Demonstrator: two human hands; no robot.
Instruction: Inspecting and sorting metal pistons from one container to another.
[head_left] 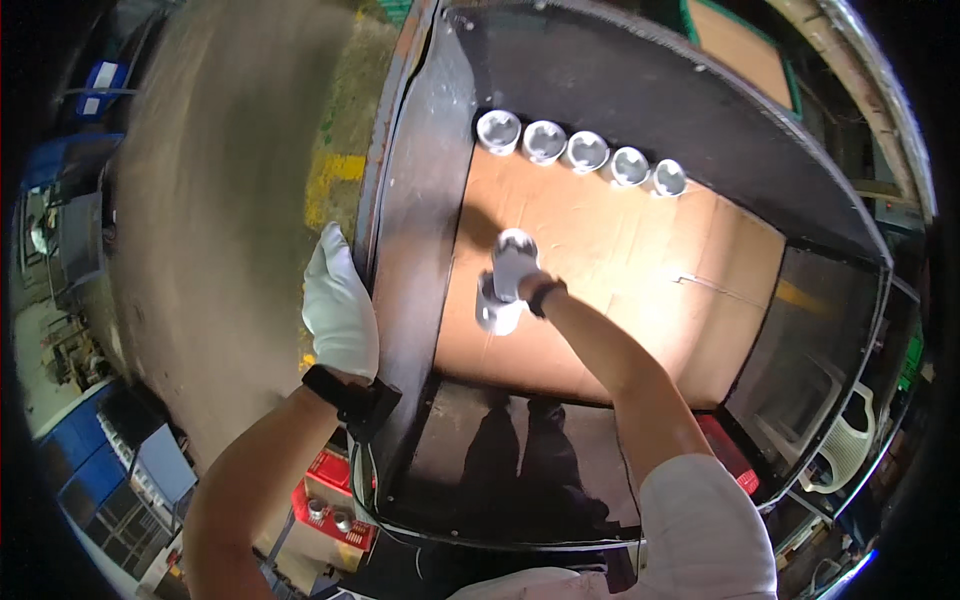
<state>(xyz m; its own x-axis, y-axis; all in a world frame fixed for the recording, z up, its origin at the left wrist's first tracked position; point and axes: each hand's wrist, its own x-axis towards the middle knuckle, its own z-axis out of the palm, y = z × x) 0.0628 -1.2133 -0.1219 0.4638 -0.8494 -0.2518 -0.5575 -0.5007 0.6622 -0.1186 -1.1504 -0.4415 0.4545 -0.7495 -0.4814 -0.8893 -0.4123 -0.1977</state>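
Observation:
Inside a black-walled bin (408, 200), my gloved right hand (514, 276) reaches low over a brown cardboard sheet (600, 260). Its fingers are closed around a silver metal piston (517, 239), whose round top shows beyond the glove. A second silver piston (500, 318) is close beside that hand, on the near side, partly in shadow. Along the far wall stands a row of several matching pistons (587, 151) with recessed tops. My left hand (338, 300), in a white glove, is held outside the bin's left wall with fingers stretched out and nothing in it.
A red crate (330, 468) with small metal parts is below my left forearm. The bin's metal edge (385, 130) rises between my hands. Right of the bin is a pale plastic chair (848, 450). Blue bins (85, 480) and floor with yellow markings (335, 175) lie to the left.

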